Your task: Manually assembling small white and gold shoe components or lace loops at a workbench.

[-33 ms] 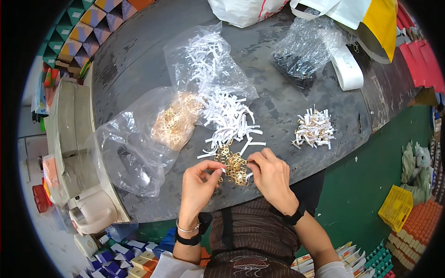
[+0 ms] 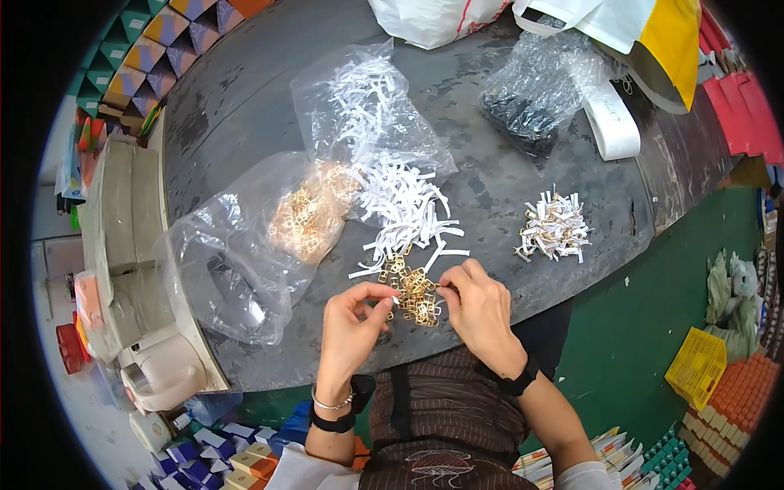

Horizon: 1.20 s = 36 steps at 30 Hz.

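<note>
My left hand (image 2: 357, 324) is closed in a pinch on a white strip, whose short end shows between thumb and forefinger. Across a small pile of gold square buckles (image 2: 418, 294), my right hand (image 2: 482, 312) is also pinched. Its fingertips are at the pile's right edge, and what they hold is too small and hidden to make out. Just beyond the buckles lies a heap of loose white strips (image 2: 402, 204), spilling from a clear plastic bag (image 2: 314, 86). Off to the right sits a separate pile of white strips with gold pieces on them (image 2: 554, 229).
Another clear bag (image 2: 237, 269) with gold buckles (image 2: 306, 220) lies on the dark table (image 2: 245, 106) at the left. Farther back are a bag with black contents (image 2: 527, 106), a white band roll (image 2: 612, 126) and a white carrier bag (image 2: 437, 20). A yellow crate (image 2: 697, 366) stands lower right.
</note>
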Available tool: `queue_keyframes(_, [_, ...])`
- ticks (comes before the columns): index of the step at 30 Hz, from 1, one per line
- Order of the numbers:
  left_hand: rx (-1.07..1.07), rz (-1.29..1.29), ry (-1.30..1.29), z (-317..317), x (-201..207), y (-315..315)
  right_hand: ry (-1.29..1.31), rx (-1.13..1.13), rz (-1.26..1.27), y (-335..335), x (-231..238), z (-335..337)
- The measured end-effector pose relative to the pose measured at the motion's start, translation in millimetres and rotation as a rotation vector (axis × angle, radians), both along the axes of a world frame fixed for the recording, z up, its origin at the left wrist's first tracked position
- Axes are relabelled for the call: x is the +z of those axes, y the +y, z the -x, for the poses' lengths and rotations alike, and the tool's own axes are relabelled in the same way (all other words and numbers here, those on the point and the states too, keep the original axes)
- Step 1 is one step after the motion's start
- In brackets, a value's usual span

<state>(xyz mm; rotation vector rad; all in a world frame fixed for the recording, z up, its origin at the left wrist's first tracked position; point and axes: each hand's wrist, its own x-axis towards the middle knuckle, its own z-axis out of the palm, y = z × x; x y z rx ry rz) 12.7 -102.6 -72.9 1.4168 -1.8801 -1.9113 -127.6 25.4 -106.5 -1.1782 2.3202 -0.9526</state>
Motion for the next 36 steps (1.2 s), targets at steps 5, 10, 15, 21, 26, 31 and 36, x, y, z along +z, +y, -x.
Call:
queue_keyframes(5, [0.038, -0.065, 0.12, -1.4, 3.0, 11.6, -0.381, -0.13, 0.07, 7.9, 13.5, 0.8])
queue_keyframes(10, [0.105, -0.246, 0.299, 11.0, 23.9, 36.0, -0.148, -0.044, 0.472, 31.1, 57.0, 5.0])
queue_keyframes(15, [0.052, -0.451, 0.37, 15.5, 54.6, 56.9, 0.225, 0.14, 0.631, 62.0, 90.1, 3.8])
queue_keyframes(21, [-0.08, -0.518, 0.458, 4.2, 68.6, 68.8, 0.4, 0.311, 0.679, 82.8, 106.1, -0.3])
queue_keyframes(26, [-0.155, -0.448, 0.422, 2.3, 87.0, 78.8, 0.439, 0.339, 0.685, 93.9, 113.9, -7.7])
queue_keyframes(31, [-0.265, -0.427, 0.471, -4.8, 96.7, 86.6, 0.49, 0.351, 0.667, 102.2, 119.7, -9.2])
queue_keyframes(36, [-0.274, -0.434, 0.503, -7.5, 103.8, 89.8, 0.56, 0.339, 0.645, 108.9, 121.4, -11.8])
